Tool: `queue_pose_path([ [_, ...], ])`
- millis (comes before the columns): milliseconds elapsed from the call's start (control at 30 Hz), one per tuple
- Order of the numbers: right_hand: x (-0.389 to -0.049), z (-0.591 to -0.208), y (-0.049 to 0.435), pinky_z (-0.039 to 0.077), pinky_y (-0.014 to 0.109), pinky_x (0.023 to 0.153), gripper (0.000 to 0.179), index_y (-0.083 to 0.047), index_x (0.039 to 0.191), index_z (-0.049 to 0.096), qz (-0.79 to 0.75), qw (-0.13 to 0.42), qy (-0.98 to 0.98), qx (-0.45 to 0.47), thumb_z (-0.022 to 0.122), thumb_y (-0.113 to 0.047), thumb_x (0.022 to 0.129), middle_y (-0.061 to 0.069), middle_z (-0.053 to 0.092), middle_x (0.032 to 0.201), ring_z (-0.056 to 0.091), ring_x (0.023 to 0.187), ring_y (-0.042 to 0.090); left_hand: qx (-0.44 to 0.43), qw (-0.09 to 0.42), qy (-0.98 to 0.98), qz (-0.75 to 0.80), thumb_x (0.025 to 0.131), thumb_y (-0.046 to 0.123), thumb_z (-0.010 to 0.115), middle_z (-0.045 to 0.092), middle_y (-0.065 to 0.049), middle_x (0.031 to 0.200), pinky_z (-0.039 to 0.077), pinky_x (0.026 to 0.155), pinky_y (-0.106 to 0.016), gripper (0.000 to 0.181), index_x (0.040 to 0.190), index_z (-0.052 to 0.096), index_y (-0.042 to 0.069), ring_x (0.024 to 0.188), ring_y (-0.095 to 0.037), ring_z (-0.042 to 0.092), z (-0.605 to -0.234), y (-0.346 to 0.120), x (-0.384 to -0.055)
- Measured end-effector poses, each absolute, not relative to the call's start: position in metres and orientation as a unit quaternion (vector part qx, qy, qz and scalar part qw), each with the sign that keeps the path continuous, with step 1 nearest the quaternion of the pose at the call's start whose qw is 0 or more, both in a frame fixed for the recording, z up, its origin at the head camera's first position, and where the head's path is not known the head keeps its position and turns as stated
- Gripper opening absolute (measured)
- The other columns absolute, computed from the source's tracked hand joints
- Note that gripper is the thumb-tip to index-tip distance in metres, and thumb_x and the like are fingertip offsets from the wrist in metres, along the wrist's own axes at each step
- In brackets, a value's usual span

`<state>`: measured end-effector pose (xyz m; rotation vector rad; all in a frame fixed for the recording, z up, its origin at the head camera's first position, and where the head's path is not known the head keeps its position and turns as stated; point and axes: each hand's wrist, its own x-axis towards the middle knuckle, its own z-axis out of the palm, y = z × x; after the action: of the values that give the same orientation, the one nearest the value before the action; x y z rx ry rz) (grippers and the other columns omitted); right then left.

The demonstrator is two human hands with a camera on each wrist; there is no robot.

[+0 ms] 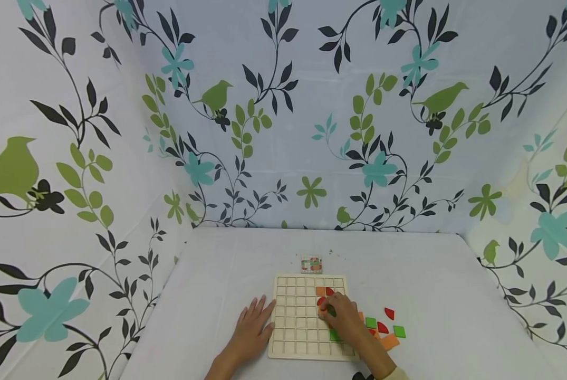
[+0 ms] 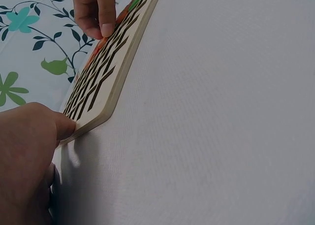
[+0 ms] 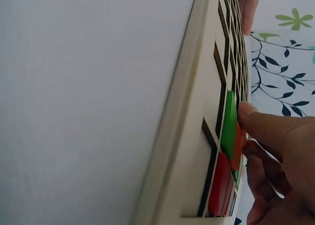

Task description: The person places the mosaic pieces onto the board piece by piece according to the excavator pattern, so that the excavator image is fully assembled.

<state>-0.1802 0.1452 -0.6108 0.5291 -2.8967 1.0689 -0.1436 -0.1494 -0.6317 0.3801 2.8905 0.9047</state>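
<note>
A pale wooden grid board (image 1: 295, 334) lies on the table. My left hand (image 1: 251, 330) rests flat at its left side, fingers stretched out; in the left wrist view the thumb (image 2: 64, 126) touches the board's corner. Over the right part of the grid, my right hand (image 1: 344, 316) pinches a small orange tile (image 1: 321, 312) low against the cells. Near those fingertips, an orange square (image 1: 320, 291) and red quarter-round tiles (image 1: 329, 291) sit in cells. The right wrist view shows a green tile (image 3: 229, 124) and a red tile (image 3: 219, 185) in the grid. The hand partly hides the tiles beneath it.
Loose tiles lie right of the board, among them a red quarter-round (image 1: 389, 314), a green square (image 1: 399, 331) and an orange piece (image 1: 390, 342). Behind the board stands a small patterned card or box (image 1: 311, 264). Printed cloth (image 1: 283, 158) surrounds the white table (image 1: 430, 285).
</note>
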Motion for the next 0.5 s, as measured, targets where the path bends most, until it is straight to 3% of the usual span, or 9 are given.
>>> queue_pose_path([
  [500, -0.1831, -0.6080, 0.1518, 0.045, 0.049, 0.083, 0.012, -0.022, 0.091, 0.073, 0.316, 0.005, -0.922, 0.222, 0.079, -0.012, 0.095, -0.004, 0.071, 0.111, 0.054, 0.100, 0.020, 0.123, 0.040, 0.946, 0.296, 0.109, 0.032, 0.053, 0.028, -0.017, 0.173, 0.012, 0.125, -0.073, 0.057, 0.163, 0.042, 0.017, 0.161, -0.043, 0.018, -0.6341, -0.1493, -0.1444],
])
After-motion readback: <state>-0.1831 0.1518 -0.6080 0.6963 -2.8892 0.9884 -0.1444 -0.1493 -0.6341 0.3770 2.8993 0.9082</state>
